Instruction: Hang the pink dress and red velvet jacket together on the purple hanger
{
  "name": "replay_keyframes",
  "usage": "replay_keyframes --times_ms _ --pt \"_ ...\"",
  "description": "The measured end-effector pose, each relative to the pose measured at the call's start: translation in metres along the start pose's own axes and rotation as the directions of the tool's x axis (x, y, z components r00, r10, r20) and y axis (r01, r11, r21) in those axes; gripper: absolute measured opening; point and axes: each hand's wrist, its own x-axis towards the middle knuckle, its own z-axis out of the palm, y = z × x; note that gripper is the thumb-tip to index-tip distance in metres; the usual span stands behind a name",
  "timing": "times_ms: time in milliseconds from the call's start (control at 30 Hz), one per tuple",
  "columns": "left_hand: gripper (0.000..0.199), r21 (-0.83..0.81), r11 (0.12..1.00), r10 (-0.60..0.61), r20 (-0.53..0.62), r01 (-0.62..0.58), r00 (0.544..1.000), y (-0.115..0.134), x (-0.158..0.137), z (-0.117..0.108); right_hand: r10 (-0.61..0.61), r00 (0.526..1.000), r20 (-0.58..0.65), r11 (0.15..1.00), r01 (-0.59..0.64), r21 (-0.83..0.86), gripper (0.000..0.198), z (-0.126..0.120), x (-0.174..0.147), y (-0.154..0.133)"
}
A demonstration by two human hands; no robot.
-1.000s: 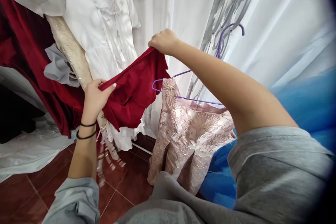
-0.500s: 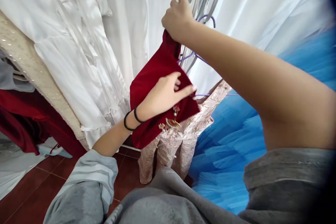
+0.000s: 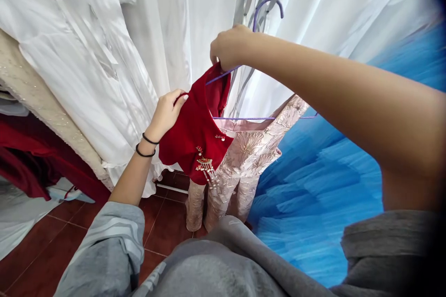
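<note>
A short red velvet top [image 3: 183, 137] hangs over the left side of a purple hanger [image 3: 244, 118]. A beaded tassel ornament [image 3: 205, 163] is fixed to its front. My left hand [image 3: 166, 115] pinches the top's outer shoulder edge between thumb and fingers. Up by the collar, my right hand [image 3: 230, 47] is closed on the red cloth, close to the hanger's sloping arm; its fingertips are partly hidden. A pale pink brocade garment [image 3: 251, 148] with a gold pattern is on the same hanger, partly covered by the red top. The hanger's hook [image 3: 268, 7] shows above my right wrist.
White dresses [image 3: 87, 65] and a cream sequinned garment [image 3: 45, 97] hang at left, with dark red cloth [image 3: 52, 158] beside them. A blue tulle gown [image 3: 313, 204] fills the right side. White curtains [image 3: 205, 18] stand behind, above a red tiled floor [image 3: 149, 227].
My right hand has come down with the red top onto the hanger's left side. My left hand has moved left from the top's front to its shoulder edge.
</note>
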Motion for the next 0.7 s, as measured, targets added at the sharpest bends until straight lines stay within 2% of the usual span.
replay_keyframes --times_ms 67,100,133,200,267,333,400,433,600,700 --pt "0.037 -0.035 0.999 -0.013 0.012 0.014 1.000 0.002 0.003 -0.001 0.000 0.994 0.109 0.987 0.017 -0.158 0.039 -0.001 -0.005 -0.002" --pt "0.041 -0.049 0.999 -0.015 0.023 0.016 1.000 0.002 0.004 -0.002 -0.052 0.992 0.113 0.983 0.071 -0.168 0.050 0.000 -0.008 -0.003" --pt "0.043 -0.064 0.998 -0.017 0.034 0.019 0.999 0.003 0.005 -0.003 -0.137 0.986 0.100 0.976 0.151 -0.154 0.059 0.002 -0.011 -0.005" --pt "0.047 -0.091 0.995 -0.036 0.041 0.040 0.998 0.002 0.007 -0.004 -0.336 0.938 0.087 0.933 0.344 -0.109 0.076 0.010 -0.020 -0.013" --pt "0.049 -0.112 0.992 -0.053 0.040 0.057 0.998 0.001 0.008 -0.004 -0.496 0.865 0.067 0.861 0.501 -0.091 0.075 0.022 -0.029 -0.025" --pt "0.051 -0.126 0.991 -0.043 0.033 0.047 0.999 0.000 0.008 -0.002 -0.566 0.824 0.020 0.816 0.564 -0.127 0.057 0.034 -0.037 -0.036" --pt "0.053 -0.150 0.988 -0.026 0.025 0.029 0.999 -0.002 0.009 -0.001 -0.585 0.811 -0.029 0.796 0.567 -0.211 0.039 0.040 -0.042 -0.038" --pt "0.054 -0.164 0.986 -0.032 0.013 0.033 0.999 -0.003 0.009 -0.001 -0.580 0.814 -0.044 0.796 0.554 -0.244 0.037 0.040 -0.042 -0.035" --pt "0.056 -0.281 0.952 -0.139 -0.050 0.120 0.989 -0.010 0.008 -0.009 -0.441 0.881 -0.169 0.866 0.368 -0.339 0.034 0.034 -0.027 0.016" --pt "0.053 -0.219 0.970 -0.124 -0.094 0.101 0.988 0.002 0.007 -0.015 -0.356 0.905 -0.232 0.910 0.280 -0.305 0.034 0.035 -0.020 0.033"
